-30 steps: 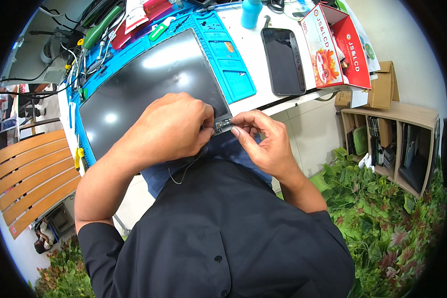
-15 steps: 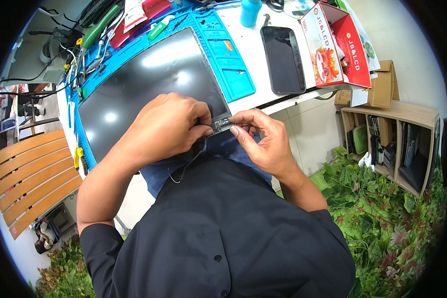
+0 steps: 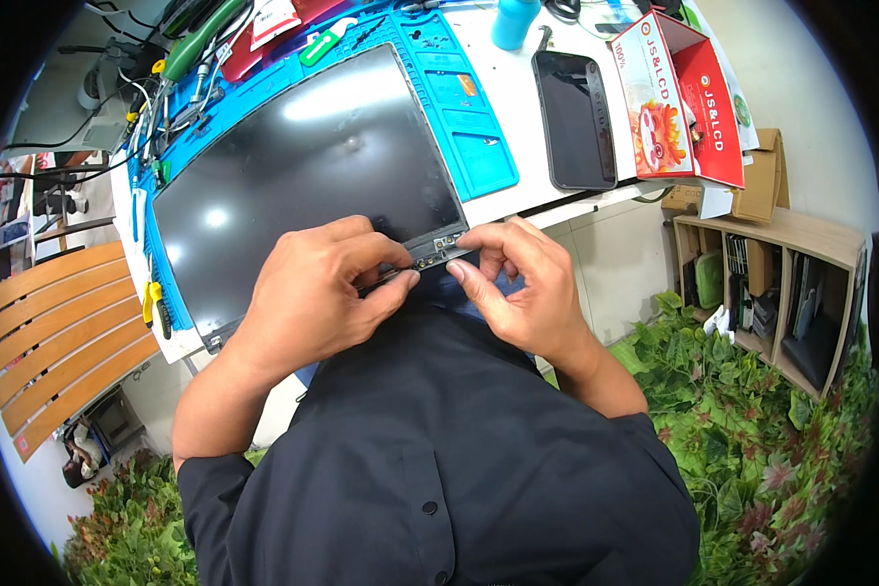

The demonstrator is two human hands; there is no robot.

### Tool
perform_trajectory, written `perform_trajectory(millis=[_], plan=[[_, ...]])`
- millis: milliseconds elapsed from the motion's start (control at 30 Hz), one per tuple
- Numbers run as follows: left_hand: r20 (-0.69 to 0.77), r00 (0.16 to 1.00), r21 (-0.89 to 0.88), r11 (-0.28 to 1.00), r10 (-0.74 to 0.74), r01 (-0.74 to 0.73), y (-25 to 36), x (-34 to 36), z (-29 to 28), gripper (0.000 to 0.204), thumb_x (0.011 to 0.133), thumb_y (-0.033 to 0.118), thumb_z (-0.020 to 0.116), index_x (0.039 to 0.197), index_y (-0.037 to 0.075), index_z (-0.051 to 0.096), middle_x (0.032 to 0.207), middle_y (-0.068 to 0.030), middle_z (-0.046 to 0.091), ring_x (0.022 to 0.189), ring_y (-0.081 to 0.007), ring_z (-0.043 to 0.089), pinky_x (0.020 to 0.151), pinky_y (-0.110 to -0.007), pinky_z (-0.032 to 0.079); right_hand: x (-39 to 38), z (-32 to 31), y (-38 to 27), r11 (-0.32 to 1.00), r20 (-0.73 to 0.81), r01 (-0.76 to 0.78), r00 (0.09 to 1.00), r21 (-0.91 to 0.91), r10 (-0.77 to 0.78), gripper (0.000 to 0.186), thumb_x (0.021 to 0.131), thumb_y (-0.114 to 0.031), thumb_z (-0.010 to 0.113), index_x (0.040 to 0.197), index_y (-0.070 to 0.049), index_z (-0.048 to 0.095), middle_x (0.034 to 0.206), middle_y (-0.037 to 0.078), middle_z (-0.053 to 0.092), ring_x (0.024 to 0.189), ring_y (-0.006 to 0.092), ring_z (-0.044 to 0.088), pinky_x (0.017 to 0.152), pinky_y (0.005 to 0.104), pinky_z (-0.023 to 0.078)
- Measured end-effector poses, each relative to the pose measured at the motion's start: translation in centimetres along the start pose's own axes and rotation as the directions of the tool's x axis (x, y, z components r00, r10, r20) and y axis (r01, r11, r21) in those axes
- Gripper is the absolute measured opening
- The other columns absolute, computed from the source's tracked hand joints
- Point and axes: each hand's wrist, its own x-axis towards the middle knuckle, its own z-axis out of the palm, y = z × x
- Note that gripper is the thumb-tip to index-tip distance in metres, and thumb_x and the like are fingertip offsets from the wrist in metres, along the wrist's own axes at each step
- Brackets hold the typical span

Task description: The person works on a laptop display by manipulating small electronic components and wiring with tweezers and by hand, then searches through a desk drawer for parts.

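A dark glossy laptop screen panel point(image 3: 293, 166), with a thin frame, lies on a blue silicone work mat point(image 3: 483, 151). At its lower right corner is a small metal hinge bracket point(image 3: 442, 244). My left hand point(image 3: 332, 283) is closed at the bottom edge left of the bracket, thumb and index finger close together on a dark narrow piece; what exactly they hold is unclear. My right hand point(image 3: 523, 288) curls at the corner, index fingertip on the edge by the bracket and thumb just below, pinching that corner.
Tools and cables point(image 3: 171, 112) line the mat's left. On the white desk point(image 3: 498, 78) are a phone point(image 3: 574, 122), cyan bottle point(image 3: 513, 21) and red-white box point(image 3: 693, 107). A slatted wooden bench point(image 3: 54, 332) stands left; cardboard, a shelf point(image 3: 752, 225) and foliage are right.
My left hand has moved down and left along the screen's edge, uncovering more panel and bracket. The dangling thin cable is hidden now. The screen's lower left corner has come into sight.
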Motion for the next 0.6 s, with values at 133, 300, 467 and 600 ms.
perform_trajectory(millis=[133, 300, 467, 600], plan=[[-0.038, 0.999, -0.083, 0.996, -0.033, 0.03, -0.8, -0.4, 0.0, 0.013, 0.089, 0.01, 0.093, 0.1, 0.007, 0.087, 0.079, -0.0052, 0.068, 0.064, -0.0167, 0.064, 0.058, -0.034, 0.047, 1.3, -0.3, -0.9, 0.959, 0.058, 0.229, 0.973, -0.166, -0.223, 0.029, 0.081, -0.006, 0.093, 0.106, -0.009, 0.079, 0.091, 0.006, 0.063, 0.089, 0.0288, 0.06, 0.077, 0.0415, 0.051], [-0.045, 0.999, -0.092, 0.996, -0.014, 0.01, -0.9, -0.3, 0.1, 0.012, 0.09, 0.007, 0.092, 0.1, 0.006, 0.087, 0.079, -0.0052, 0.068, 0.064, -0.0163, 0.064, 0.058, -0.033, 0.048, 2.7, -0.5, -0.5, 0.918, 0.213, 0.327, 0.936, -0.223, -0.281, 0.024, 0.08, -0.006, 0.09, 0.101, -0.011, 0.08, 0.094, 0.004, 0.06, 0.093, 0.027, 0.061, 0.08, 0.0413, 0.051], [-0.049, 0.999, -0.103, 0.995, -0.006, 0.001, -1.3, -0.5, 0.1, 0.01, 0.09, 0.005, 0.091, 0.099, 0.005, 0.087, 0.079, -0.0052, 0.068, 0.064, -0.0164, 0.064, 0.058, -0.033, 0.048, 3.8, -0.7, 0.0, 0.895, 0.285, 0.4, 0.897, -0.199, -0.338, 0.025, 0.077, -0.005, 0.09, 0.1, -0.012, 0.082, 0.093, 0.003, 0.059, 0.092, 0.0259, 0.06, 0.079, 0.0403, 0.051], [-0.059, 0.998, -0.143, 0.99, 0.0, -0.009, -1.8, -0.6, 0.3, 0.011, 0.089, 0.004, 0.091, 0.098, 0.004, 0.086, 0.079, -0.005, 0.067, 0.064, -0.0165, 0.063, 0.057, -0.033, 0.048, 4.3, -0.7, -0.1, 0.885, 0.308, 0.427, 0.88, -0.184, -0.361, 0.03, 0.074, -0.003, 0.091, 0.101, -0.014, 0.083, 0.091, 0.002, 0.059, 0.088, 0.0255, 0.059, 0.077, 0.0394, 0.049]])
